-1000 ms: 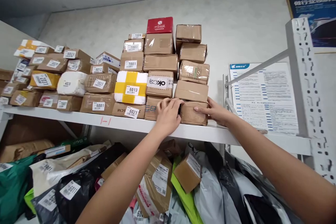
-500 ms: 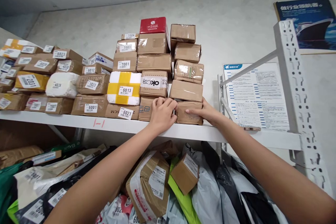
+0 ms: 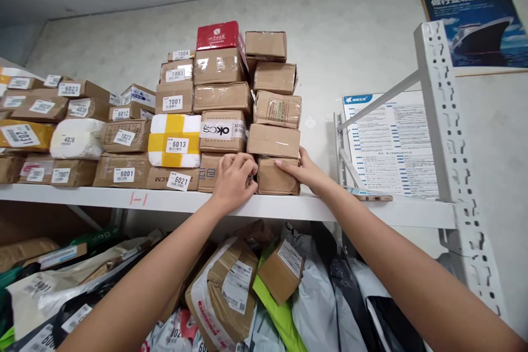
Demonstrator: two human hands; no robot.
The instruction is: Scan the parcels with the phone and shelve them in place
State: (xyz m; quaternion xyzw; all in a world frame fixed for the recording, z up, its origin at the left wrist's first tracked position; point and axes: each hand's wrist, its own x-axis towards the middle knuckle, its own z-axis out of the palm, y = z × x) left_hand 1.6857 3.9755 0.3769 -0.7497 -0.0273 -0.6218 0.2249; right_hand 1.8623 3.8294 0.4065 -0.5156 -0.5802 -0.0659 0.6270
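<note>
While the right hand lies part-open against the bottom carton, thumb on its front, the left hand curls by its other edge, any hold hidden from me. Adjusting that carton beneath its stack on the shelf seems the step; the next move calls for even pressure.

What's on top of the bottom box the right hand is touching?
A plain cardboard box sits on the bottom box, with three more boxes stacked above. The bottom box's covered top can't be seen.
</note>
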